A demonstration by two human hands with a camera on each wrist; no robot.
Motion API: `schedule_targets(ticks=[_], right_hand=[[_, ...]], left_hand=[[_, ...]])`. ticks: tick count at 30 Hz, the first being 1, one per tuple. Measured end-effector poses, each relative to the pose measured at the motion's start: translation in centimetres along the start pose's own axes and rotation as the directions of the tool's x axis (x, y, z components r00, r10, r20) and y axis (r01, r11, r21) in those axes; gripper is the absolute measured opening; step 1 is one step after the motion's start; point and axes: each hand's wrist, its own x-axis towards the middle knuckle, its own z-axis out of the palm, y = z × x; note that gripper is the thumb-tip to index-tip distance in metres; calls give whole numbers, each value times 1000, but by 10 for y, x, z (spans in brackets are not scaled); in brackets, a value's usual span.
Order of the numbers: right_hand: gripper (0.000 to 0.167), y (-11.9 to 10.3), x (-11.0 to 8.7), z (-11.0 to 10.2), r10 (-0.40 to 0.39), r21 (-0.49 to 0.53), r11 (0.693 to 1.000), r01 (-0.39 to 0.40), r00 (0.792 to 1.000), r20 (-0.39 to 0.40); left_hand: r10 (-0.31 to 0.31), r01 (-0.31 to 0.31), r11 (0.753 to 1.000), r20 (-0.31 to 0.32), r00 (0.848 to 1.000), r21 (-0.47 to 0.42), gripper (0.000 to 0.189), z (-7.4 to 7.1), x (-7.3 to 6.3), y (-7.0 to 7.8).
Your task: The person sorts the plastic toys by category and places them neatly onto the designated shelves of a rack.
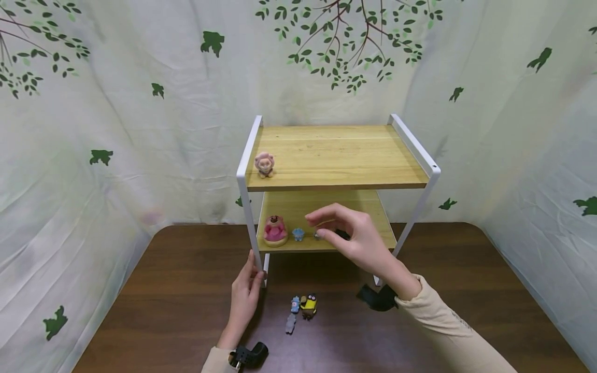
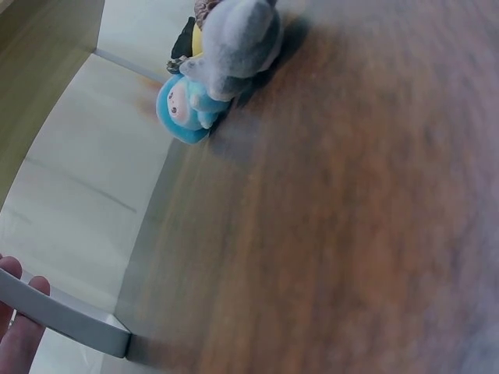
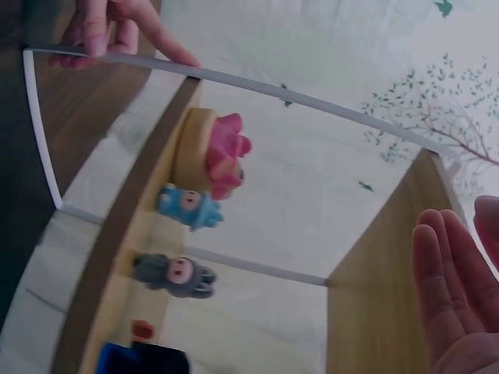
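Soft, even light; faint glare on tabletop; wrist views slightly blurred.

Pale cloth hangs behind 1 dark brown bench; it bears green leaf shapes and leafy branches.

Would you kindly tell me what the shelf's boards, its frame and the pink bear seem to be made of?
The boards look like wood or wood-effect laminate, satin-looking, given their yellowish grain. The frame is probably painted metal, smooth and white, with slim, bent bars. The pink bear may be vinyl or resin: its surface looks smooth and moulded, though which is unclear.
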Motion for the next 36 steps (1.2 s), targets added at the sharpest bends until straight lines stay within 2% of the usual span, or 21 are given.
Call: schedule_targets(ticks=[5,8,22,36], right_hand=[[25,6,-7,3,39,14,999,-40,999,12],[24,10,-12,5,57,6,998,-57,998,19],[22,31,-35,16,145,31,989,-147,987,63],[24,57,-62,34,171,2,985,-172,982,79]], left_hand=[[-10,10,1000,9,1000,-1,67,-7,9,24],[-6,6,1000,14,1000,0,70,-10,12,33],[-42,43,999,27,999,-24,62,-11,13,34],[-50,51,998,32,998,-35,65,-11,13,35]])
